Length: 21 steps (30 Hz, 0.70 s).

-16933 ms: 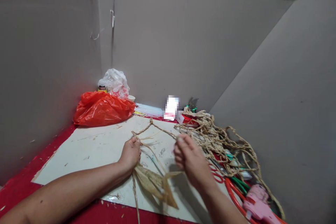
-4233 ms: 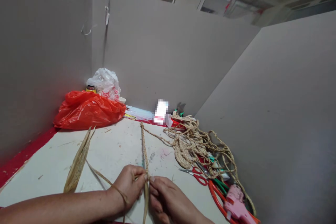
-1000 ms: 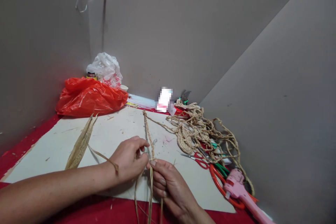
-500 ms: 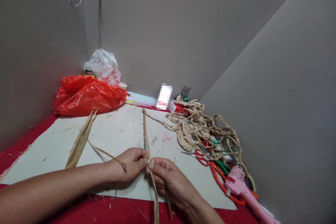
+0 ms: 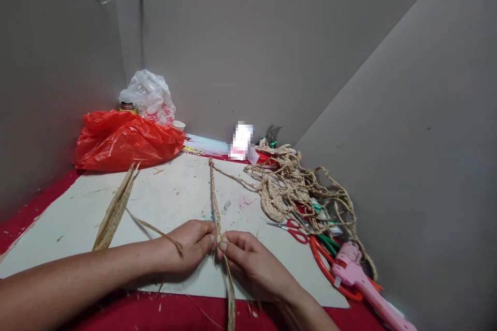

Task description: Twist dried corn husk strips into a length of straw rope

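Observation:
A plaited straw cord runs from the far edge of the white board straight toward me. My left hand and my right hand meet at its near end, both pinched shut on the loose dry strands. One strand hangs down below my right hand. A flat dry leaf strip lies to the left, and a thin strand from it crosses my left wrist.
A red plastic bag and a white bag sit at the back left. A heap of plaited cord lies at the right, with red scissors, red-handled shears and a pink glue gun. Grey partition walls enclose the table.
Over the last second my left hand closed from a loose grip into a pinch beside my right fingertips. Both hands stayed at the cord's near end; the view shifted slightly.

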Each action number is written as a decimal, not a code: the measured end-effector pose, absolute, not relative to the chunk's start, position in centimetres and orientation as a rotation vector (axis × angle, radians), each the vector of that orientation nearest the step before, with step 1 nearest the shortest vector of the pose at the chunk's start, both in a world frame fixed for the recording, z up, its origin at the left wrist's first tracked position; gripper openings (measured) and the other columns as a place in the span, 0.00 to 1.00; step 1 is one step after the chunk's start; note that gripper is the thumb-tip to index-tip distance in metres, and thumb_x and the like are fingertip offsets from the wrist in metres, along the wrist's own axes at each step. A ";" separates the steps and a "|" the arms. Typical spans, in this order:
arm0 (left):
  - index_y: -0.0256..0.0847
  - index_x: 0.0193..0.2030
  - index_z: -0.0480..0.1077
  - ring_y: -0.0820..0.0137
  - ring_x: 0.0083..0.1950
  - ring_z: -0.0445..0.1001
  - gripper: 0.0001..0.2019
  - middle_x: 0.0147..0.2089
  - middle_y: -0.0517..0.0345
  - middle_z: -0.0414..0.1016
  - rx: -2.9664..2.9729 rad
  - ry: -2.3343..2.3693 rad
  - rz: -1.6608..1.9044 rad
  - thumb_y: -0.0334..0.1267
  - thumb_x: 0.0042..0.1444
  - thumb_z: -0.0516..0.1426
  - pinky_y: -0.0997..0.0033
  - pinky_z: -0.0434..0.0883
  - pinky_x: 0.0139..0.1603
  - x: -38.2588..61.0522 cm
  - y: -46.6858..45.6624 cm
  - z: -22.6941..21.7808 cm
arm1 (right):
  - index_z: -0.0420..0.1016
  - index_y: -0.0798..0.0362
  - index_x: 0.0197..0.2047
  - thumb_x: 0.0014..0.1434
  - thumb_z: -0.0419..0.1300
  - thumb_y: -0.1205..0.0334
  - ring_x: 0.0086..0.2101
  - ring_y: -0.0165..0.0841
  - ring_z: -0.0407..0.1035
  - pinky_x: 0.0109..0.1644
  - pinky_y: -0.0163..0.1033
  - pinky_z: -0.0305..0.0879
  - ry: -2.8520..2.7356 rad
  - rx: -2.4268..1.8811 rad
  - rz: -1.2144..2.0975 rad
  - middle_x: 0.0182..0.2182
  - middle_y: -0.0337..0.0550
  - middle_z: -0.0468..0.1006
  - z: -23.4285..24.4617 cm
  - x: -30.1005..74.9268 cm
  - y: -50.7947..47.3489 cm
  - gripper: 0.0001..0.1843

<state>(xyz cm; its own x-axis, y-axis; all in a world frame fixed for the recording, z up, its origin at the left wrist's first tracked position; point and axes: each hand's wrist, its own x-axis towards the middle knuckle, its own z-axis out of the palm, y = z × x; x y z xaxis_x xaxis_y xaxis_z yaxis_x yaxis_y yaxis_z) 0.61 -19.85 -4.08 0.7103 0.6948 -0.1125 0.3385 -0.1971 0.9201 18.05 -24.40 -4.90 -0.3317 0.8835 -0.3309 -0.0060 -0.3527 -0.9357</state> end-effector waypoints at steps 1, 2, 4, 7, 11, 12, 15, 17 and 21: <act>0.38 0.30 0.66 0.74 0.29 0.62 0.10 0.27 0.61 0.66 1.724 0.802 0.394 0.38 0.55 0.48 0.76 0.59 0.31 0.7 -19.8 -4.3 | 0.70 0.57 0.27 0.55 0.60 0.48 0.18 0.23 0.47 0.22 0.30 0.42 -1.297 -1.259 1.698 0.15 0.30 0.57 -4.8 18.1 -24.4 0.19; 0.38 0.29 0.65 0.76 0.27 0.59 0.10 0.25 0.62 0.63 1.631 0.789 0.384 0.39 0.54 0.48 0.77 0.58 0.28 0.8 -19.8 -4.6 | 0.71 0.58 0.27 0.56 0.59 0.48 0.20 0.24 0.51 0.24 0.30 0.46 -1.393 -1.286 1.625 0.17 0.33 0.60 -4.7 18.1 -24.4 0.19; 0.39 0.26 0.63 0.77 0.21 0.54 0.10 0.20 0.65 0.57 1.437 0.790 0.352 0.41 0.53 0.48 0.76 0.52 0.21 0.9 -19.8 -4.7 | 0.71 0.57 0.28 0.59 0.56 0.51 0.26 0.27 0.58 0.30 0.31 0.53 -1.571 -1.341 1.455 0.22 0.37 0.67 -4.5 18.1 -24.5 0.17; 0.40 0.23 0.59 0.79 0.15 0.47 0.14 0.15 0.67 0.52 1.246 0.825 0.292 0.46 0.52 0.48 0.75 0.45 0.16 1.1 -20.0 -4.2 | 0.71 0.56 0.29 0.62 0.51 0.54 0.30 0.31 0.62 0.34 0.33 0.56 -1.751 -1.419 1.222 0.27 0.40 0.71 -4.1 17.8 -24.8 0.16; 0.41 0.22 0.59 0.81 0.13 0.45 0.17 0.14 0.70 0.51 1.215 0.862 0.313 0.53 0.48 0.54 0.74 0.41 0.15 1.3 -20.2 -4.1 | 0.69 0.55 0.28 0.63 0.48 0.56 0.27 0.31 0.63 0.32 0.34 0.55 -1.916 -1.571 0.975 0.25 0.42 0.72 -3.9 17.5 -25.2 0.16; 0.41 0.21 0.59 0.81 0.13 0.45 0.17 0.14 0.70 0.52 1.220 0.873 0.328 0.52 0.46 0.55 0.74 0.41 0.15 1.4 -20.2 -4.3 | 0.69 0.55 0.27 0.63 0.48 0.56 0.26 0.31 0.63 0.32 0.34 0.54 -1.946 -1.607 0.933 0.25 0.42 0.73 -3.8 17.5 -25.3 0.17; 0.40 0.19 0.59 0.81 0.16 0.47 0.17 0.14 0.68 0.53 1.258 0.894 0.406 0.50 0.44 0.56 0.75 0.43 0.17 1.7 -20.1 -5.2 | 0.70 0.54 0.27 0.62 0.49 0.55 0.25 0.30 0.62 0.30 0.34 0.53 -1.983 -1.676 0.863 0.23 0.42 0.73 -3.7 17.7 -25.5 0.17; 0.38 0.18 0.59 0.80 0.18 0.49 0.17 0.15 0.66 0.55 1.300 0.911 0.479 0.49 0.43 0.56 0.76 0.46 0.19 1.8 -20.1 -5.9 | 0.70 0.53 0.25 0.62 0.49 0.55 0.24 0.30 0.62 0.29 0.34 0.52 -1.970 -1.693 0.836 0.22 0.41 0.72 -3.5 17.9 -25.5 0.18; 0.38 0.18 0.61 0.78 0.20 0.51 0.15 0.16 0.65 0.56 1.374 0.921 0.526 0.48 0.44 0.55 0.76 0.49 0.22 2.1 -20.2 -6.2 | 0.66 0.54 0.22 0.60 0.51 0.54 0.23 0.29 0.60 0.27 0.33 0.51 -1.853 -1.667 0.871 0.20 0.39 0.69 -2.6 17.8 -25.7 0.18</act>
